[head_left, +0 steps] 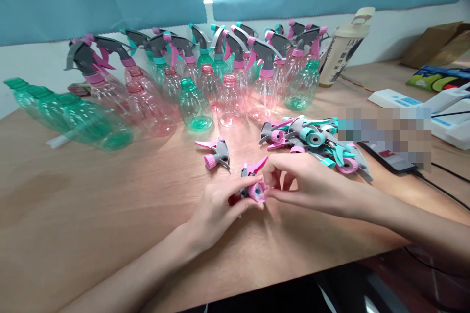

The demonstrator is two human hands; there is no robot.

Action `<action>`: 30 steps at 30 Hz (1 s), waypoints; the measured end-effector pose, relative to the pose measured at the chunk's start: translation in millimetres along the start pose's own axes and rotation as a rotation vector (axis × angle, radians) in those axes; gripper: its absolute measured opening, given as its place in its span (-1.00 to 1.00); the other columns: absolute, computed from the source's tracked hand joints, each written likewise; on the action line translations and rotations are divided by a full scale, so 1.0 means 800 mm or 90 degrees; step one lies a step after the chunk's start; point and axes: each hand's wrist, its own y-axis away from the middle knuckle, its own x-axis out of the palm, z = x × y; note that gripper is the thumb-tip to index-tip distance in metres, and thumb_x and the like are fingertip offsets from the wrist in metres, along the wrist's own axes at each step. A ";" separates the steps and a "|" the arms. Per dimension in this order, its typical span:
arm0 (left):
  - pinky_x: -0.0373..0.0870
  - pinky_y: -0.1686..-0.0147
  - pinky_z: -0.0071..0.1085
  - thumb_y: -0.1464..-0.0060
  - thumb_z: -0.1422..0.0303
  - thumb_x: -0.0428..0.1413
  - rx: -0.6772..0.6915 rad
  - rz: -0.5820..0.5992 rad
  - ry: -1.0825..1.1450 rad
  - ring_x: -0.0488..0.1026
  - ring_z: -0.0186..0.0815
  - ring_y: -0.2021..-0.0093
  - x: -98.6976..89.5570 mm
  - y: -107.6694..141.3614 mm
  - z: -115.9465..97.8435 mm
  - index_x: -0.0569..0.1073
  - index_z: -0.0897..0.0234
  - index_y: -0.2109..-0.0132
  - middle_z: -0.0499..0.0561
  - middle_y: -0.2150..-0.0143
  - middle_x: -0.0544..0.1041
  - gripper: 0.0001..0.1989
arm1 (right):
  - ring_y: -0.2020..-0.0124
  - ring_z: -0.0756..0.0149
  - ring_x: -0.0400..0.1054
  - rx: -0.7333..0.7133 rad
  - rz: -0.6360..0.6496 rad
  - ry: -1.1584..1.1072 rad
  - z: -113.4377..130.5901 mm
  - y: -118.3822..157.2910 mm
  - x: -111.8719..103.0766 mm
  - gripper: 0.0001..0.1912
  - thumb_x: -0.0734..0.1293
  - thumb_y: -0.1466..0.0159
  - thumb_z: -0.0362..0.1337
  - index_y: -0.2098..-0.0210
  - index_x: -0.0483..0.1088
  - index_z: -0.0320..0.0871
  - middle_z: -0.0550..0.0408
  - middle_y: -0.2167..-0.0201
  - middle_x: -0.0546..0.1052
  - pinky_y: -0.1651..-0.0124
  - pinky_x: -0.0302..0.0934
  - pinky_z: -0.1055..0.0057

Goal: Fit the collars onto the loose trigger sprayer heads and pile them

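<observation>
In my left hand is a grey trigger spray head with a pink collar and pink trigger, its collar opening turned toward me and something bluish inside. My left fingers and thumb are closed around the collar. At the collar's right edge, the fingertips of my right hand are pinched together; whatever they hold is too small or hidden to make out. A second pink and grey spray head lies on the table just beyond my left hand. Behind my right hand lies a pile of loose spray heads in grey, pink and turquoise.
Pink bottles and green bottles stand along the back, several with spray heads on. Green bottles cluster at left beside a clear tube. A cream shaker cup, a white power strip and a black phone-like device are at right.
</observation>
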 end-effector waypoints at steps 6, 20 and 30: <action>0.31 0.47 -0.54 -0.13 0.34 0.14 0.003 0.018 0.000 0.32 -0.44 0.55 -0.001 -0.003 -0.003 0.48 0.29 0.02 -0.11 0.50 0.49 -0.74 | 0.40 0.42 0.27 -0.112 0.040 0.165 -0.003 -0.001 -0.014 -0.97 0.27 -0.26 -0.39 0.32 0.35 -0.17 0.14 0.37 0.42 0.39 0.08 0.49; 0.35 0.44 -0.52 -0.05 0.45 0.20 -0.002 -0.128 -0.006 0.34 -0.42 0.46 0.004 0.002 -0.007 0.45 0.31 0.11 -0.02 0.32 0.46 -0.77 | 0.52 0.48 0.26 0.288 -0.031 -0.324 0.009 0.001 0.006 -0.74 0.41 -0.12 -0.23 0.36 0.22 -0.13 0.24 0.48 0.35 0.58 0.15 0.57; 0.40 0.37 -0.52 -0.10 0.49 0.15 0.090 -0.186 -0.121 0.37 -0.44 0.42 0.005 0.005 -0.004 0.43 0.32 0.05 -0.02 0.26 0.40 -0.75 | 0.66 0.56 0.27 0.438 0.073 -0.828 0.007 -0.008 0.039 -0.84 0.31 -0.23 -0.21 0.28 0.28 -0.17 0.27 0.55 0.33 0.68 0.25 0.66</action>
